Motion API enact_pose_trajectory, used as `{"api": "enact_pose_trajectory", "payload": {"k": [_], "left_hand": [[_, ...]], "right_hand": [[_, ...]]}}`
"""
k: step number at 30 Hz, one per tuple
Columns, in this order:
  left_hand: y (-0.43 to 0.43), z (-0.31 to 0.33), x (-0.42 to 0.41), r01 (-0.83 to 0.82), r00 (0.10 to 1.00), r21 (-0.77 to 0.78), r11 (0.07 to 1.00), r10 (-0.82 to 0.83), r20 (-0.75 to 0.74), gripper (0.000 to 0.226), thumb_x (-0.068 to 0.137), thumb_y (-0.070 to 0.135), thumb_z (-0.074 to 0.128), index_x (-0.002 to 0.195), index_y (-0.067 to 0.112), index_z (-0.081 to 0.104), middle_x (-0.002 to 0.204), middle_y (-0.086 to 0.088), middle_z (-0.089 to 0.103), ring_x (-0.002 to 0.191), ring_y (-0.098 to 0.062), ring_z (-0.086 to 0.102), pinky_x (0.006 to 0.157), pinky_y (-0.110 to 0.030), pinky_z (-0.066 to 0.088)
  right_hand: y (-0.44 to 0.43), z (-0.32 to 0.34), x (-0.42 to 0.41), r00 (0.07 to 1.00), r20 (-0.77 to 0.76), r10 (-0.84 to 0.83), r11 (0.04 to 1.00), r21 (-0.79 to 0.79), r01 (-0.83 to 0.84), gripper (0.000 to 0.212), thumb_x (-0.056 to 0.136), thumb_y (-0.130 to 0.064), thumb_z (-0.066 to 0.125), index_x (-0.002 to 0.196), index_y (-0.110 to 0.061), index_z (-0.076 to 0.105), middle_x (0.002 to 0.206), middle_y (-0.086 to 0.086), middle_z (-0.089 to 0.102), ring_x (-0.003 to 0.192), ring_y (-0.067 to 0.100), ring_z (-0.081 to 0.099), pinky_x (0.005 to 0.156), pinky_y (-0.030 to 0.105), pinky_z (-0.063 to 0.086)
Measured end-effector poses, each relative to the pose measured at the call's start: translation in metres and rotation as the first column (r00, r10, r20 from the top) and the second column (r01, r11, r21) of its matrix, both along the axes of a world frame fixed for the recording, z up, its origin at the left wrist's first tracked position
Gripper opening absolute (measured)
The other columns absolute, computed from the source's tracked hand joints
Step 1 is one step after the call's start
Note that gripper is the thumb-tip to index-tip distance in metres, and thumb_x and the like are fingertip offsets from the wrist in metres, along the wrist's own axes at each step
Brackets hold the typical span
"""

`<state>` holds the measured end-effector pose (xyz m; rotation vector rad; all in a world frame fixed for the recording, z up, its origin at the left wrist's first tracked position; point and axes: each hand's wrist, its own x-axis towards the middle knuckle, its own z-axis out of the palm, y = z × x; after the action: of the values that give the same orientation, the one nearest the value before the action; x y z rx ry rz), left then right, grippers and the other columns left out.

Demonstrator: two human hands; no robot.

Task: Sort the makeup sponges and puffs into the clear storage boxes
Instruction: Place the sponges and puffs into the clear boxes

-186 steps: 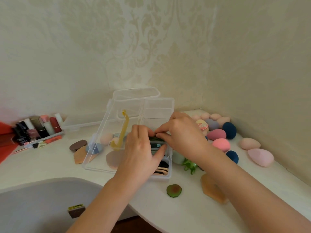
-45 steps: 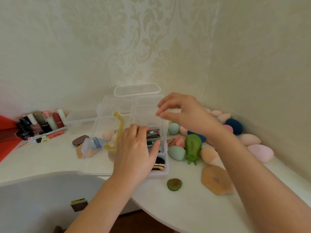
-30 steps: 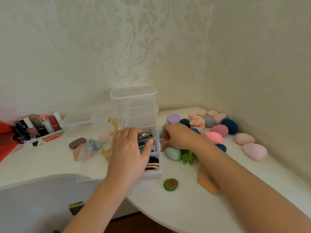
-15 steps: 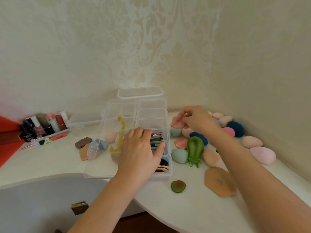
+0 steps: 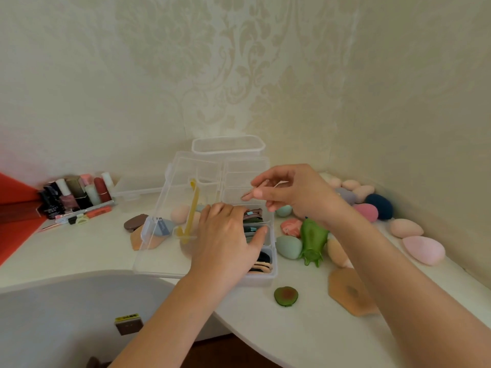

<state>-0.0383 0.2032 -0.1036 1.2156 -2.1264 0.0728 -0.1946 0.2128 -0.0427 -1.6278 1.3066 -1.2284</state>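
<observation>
Green avocado-shaped puff (image 5: 286, 296): lower centre, flat on the white counter (image 5: 305, 338), just in front of the box
Tan flat puff (image 5: 348, 290): to its right, partly under the right forearm
Left hand (image 5: 225, 240): centre, palm down on the clear storage box (image 5: 256, 279); fingers nearly straight, laid over flat puffs standing on edge in its right-hand compartments, thumb spread to the right; it grips nothing
Box contents: dark and tan puffs (image 5: 262, 263) stacked in the nearest compartment; lid open to the left with a yellow handle (image 5: 192, 208)
Mint sponge (image 5: 289, 247): just right of the box, touching a green aubergine-shaped sponge (image 5: 313, 239)
Right hand (image 5: 295, 192): raised over the box's farther compartments, thumb and fingertips pinching a thin pinkish puff (image 5: 252, 191) seen edge-on
Loose sponges: pink sponge (image 5: 423, 250) and navy sponge (image 5: 378, 205) along the right wall
Second clear box (image 5: 228, 146): behind the first, against the wall
Nail polish bottles (image 5: 77, 195): far left
</observation>
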Motion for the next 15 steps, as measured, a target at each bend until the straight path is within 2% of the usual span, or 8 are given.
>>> {"api": "enact_pose_trajectory", "payload": {"k": [2,4,7,11,15], "left_hand": [[-0.0011,0.0001,0.0001,-0.003,1.000,-0.002,1.000,0.003,0.016,0.046,0.083,0.052,0.057,0.112,0.017,0.065,0.105,0.002,0.067,0.108,-0.019,0.049,0.099,-0.032,0.034],[-0.0012,0.0003,0.0003,-0.008,0.999,0.014,1.000,0.007,0.044,0.047,0.085,0.054,0.052,0.117,0.021,0.062,0.108,0.005,0.066,0.110,-0.017,0.046,0.101,-0.031,0.032],[-0.0002,0.0003,0.0002,-0.015,0.998,0.032,0.999,0.013,0.059,0.044,0.088,0.053,0.048,0.117,0.023,0.061,0.109,0.007,0.063,0.111,-0.015,0.043,0.099,-0.028,0.029],[0.0002,0.0001,0.0006,-0.007,0.998,0.038,0.999,0.004,0.061,0.039,0.089,0.051,0.046,0.116,0.027,0.061,0.109,0.010,0.062,0.110,-0.014,0.043,0.096,-0.029,0.027],[-0.0006,-0.0004,0.0002,0.001,0.998,0.035,0.999,-0.003,0.059,0.037,0.090,0.050,0.046,0.117,0.028,0.061,0.111,0.012,0.062,0.109,-0.013,0.042,0.096,-0.029,0.026]], "right_hand": [[-0.0008,-0.0011,0.0044,0.999,-0.036,-0.023,1.000,-0.004,0.022,0.016,0.079,-0.016,0.074,0.089,-0.004,0.072,0.068,-0.002,0.071,0.051,0.008,0.058,0.055,0.016,0.052],[-0.0006,-0.0010,0.0059,0.997,-0.061,-0.039,0.999,0.001,0.039,0.019,0.074,-0.013,0.078,0.089,-0.004,0.071,0.067,-0.001,0.069,0.053,0.007,0.060,0.056,0.014,0.051],[0.0010,-0.0015,0.0067,0.981,-0.184,-0.065,0.998,-0.012,0.064,0.026,0.067,-0.004,0.083,0.089,-0.009,0.070,0.067,-0.001,0.059,0.053,0.003,0.053,0.054,0.011,0.043],[-0.0001,-0.0047,0.0074,0.941,-0.331,-0.070,0.997,0.000,0.074,0.026,0.066,-0.005,0.082,0.084,-0.020,0.071,0.073,-0.006,0.057,0.064,0.008,0.053,0.065,0.023,0.048],[0.0004,-0.0051,0.0093,0.897,-0.428,-0.110,0.994,-0.058,0.094,0.012,0.074,-0.012,0.077,0.082,-0.020,0.073,0.071,-0.006,0.062,0.065,0.005,0.056,0.069,0.029,0.050]]}}
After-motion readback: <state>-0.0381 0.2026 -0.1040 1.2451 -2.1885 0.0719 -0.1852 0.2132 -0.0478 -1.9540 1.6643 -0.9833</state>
